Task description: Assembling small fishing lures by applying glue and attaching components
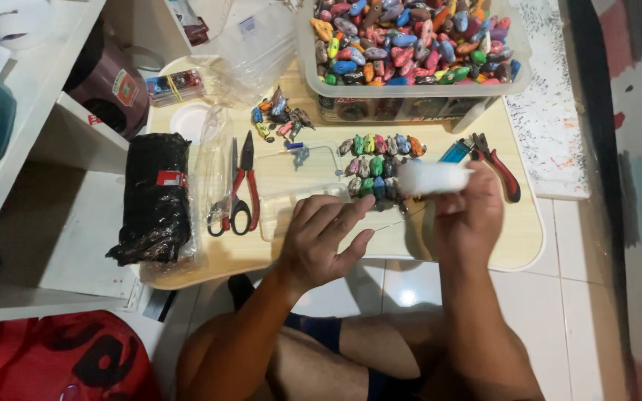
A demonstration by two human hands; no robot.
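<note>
1. My right hand (pixel 469 212) is closed around a white tube (pixel 434 177), which lies sideways across my fingers just above the near edge of the small wooden table (pixel 518 241).
2. My left hand (pixel 322 241) is curled, thumb and forefinger pinched on a thin wire (pixel 386 226) that runs toward the right hand; it is too fine to say what it joins.
3. Just behind my hands, rows of small coloured lures (pixel 377 165) lie side by side on a clear plastic tray (pixel 284 186). A loose handful of them (pixel 280 117) sits farther back, and a clear tub (pixel 410 56) at the far edge is heaped with more.
4. Red-handled scissors (pixel 238 187) lie left of the tray, red pliers (pixel 496 165) and a blue lighter (pixel 455 151) to the right, a black wrapped bundle (pixel 156 197) at the far left.
5. I judge I am mid-way through fitting the wire with something from the tube. The next move calls for a steady pinch and a small, careful meeting of wire and tube tip.
</note>
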